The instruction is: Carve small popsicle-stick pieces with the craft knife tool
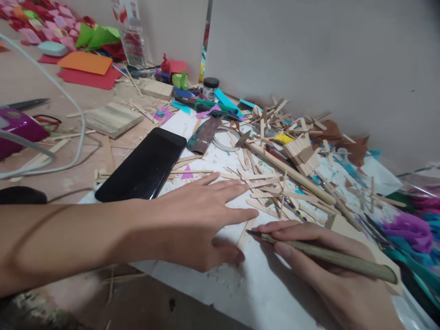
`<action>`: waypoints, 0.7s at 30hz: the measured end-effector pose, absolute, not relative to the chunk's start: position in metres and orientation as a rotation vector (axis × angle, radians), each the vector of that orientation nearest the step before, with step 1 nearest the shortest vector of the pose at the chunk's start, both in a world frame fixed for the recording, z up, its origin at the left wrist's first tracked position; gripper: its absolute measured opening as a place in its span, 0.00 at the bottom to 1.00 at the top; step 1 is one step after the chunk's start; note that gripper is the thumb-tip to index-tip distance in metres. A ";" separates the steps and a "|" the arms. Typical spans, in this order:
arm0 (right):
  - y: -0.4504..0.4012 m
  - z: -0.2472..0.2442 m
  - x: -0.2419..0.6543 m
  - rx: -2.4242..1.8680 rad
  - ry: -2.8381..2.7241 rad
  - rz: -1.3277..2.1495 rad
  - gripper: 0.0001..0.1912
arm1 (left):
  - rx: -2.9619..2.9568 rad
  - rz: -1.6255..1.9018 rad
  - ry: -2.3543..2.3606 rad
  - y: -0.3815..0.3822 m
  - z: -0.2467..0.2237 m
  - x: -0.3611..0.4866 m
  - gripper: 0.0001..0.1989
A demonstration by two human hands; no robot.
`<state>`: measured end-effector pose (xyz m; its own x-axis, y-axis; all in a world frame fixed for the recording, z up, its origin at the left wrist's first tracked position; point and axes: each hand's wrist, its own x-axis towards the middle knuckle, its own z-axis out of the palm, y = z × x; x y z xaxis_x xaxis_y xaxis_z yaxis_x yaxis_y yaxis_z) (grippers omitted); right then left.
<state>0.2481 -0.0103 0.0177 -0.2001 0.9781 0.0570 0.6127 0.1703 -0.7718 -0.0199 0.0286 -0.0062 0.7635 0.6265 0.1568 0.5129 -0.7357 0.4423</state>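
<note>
1 knife (330,257) lies leftward, tip at stick (244,233).

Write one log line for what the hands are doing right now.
left hand: flat, pressing stick | right hand: holding knife, tip at stick | phone: beside
</note>
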 end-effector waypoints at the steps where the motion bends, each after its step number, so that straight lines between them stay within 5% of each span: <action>1: -0.010 0.018 0.248 -1.489 -1.901 0.831 0.03 | 2.587 0.413 0.874 0.029 -0.006 -0.020 0.35; 21: -0.011 0.016 0.239 -1.430 -1.910 0.789 0.05 | 2.539 0.287 0.926 0.029 -0.004 -0.017 0.35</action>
